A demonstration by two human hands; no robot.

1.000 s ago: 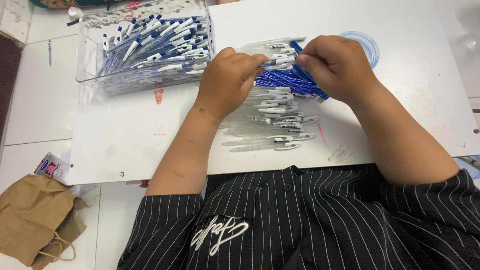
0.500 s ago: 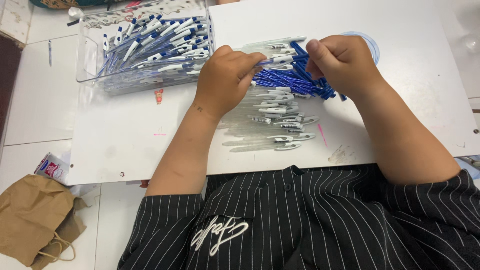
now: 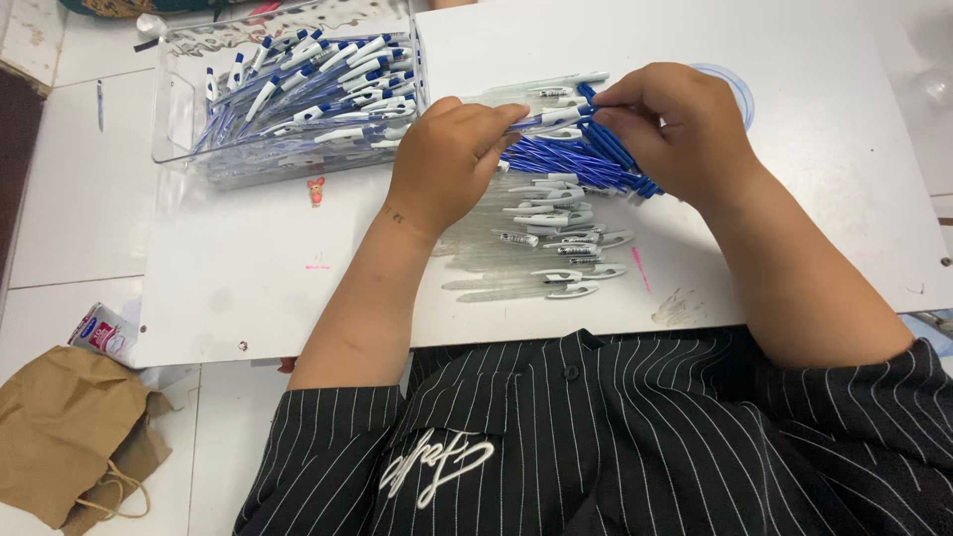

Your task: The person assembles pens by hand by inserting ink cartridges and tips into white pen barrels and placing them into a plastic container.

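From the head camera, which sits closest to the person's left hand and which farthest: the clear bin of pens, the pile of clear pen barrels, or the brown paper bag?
From the left hand:
1. Pile of clear pen barrels, touching it, just to its right on the white board.
2. Clear bin of pens, up and to the left.
3. Brown paper bag, far down at the lower left corner.

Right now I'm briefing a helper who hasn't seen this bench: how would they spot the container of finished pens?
Start at the white board on the table and go to its far left corner. There stands a clear plastic bin heaped with blue-and-white pens. Unlike the loose clear barrels lying flat by the left hand, these are walled in.
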